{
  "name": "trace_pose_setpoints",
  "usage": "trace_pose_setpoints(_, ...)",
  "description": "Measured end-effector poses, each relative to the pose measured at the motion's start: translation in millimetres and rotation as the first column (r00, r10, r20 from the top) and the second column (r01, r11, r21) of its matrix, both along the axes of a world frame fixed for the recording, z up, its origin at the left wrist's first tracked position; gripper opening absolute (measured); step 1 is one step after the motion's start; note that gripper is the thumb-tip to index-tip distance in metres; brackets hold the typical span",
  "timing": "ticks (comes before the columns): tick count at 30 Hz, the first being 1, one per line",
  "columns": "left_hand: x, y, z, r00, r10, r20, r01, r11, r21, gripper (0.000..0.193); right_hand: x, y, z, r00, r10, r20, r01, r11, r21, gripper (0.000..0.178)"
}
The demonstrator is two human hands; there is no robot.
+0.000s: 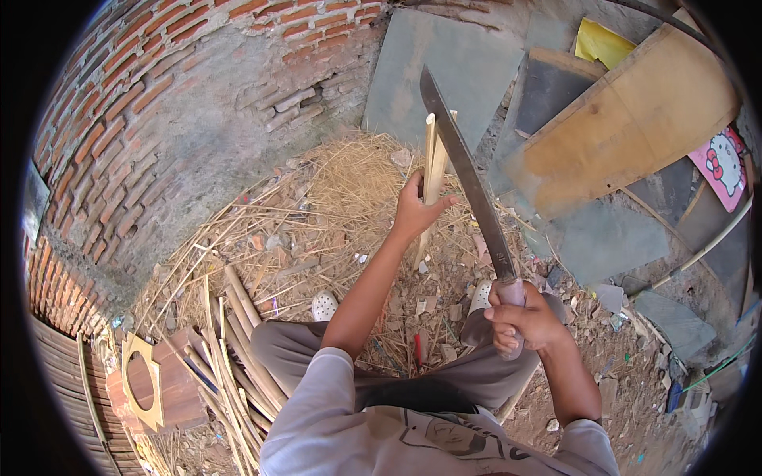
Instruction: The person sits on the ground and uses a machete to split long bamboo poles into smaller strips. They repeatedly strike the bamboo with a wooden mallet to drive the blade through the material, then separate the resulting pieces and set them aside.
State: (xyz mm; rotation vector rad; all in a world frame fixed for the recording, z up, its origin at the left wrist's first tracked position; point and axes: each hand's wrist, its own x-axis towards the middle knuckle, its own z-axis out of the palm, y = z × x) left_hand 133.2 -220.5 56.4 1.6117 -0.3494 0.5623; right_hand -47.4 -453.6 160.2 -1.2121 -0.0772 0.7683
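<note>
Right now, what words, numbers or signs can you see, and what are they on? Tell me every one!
I won't copy the writing out, but here is where it is:
Knife: a small stamped mark on the blade, near the handle.
Shirt: dark print with a picture and big lettering, partly lost in folds.
Pink sheet: a cartoon picture; any words are too small to read.

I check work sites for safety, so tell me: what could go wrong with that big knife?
The left hand grips the pale wood below the long blade, so a slip might cut it. Only the right hand holds the knife, and a missed stroke could swing down toward the white shoe beneath.
</note>
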Motion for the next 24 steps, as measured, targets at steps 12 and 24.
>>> trace_pose_setpoints(12,-45.5,23.9,196.2,0.713,0.217,0.667,-0.561,0.747,0.356,0.059,32.5,-2.5,-21.9,0.902,-0.024,0.430,0.252,0.839,-0.482,0.012)
trace_pose_setpoints(24,-39.3,-10.2,181.3,0.598,0.072,0.798,-0.700,0.531,0.477,0.051,9.5,-19.0,-10.4,0.966,-0.244,0.086,0.258,0.893,-0.368,0.019)
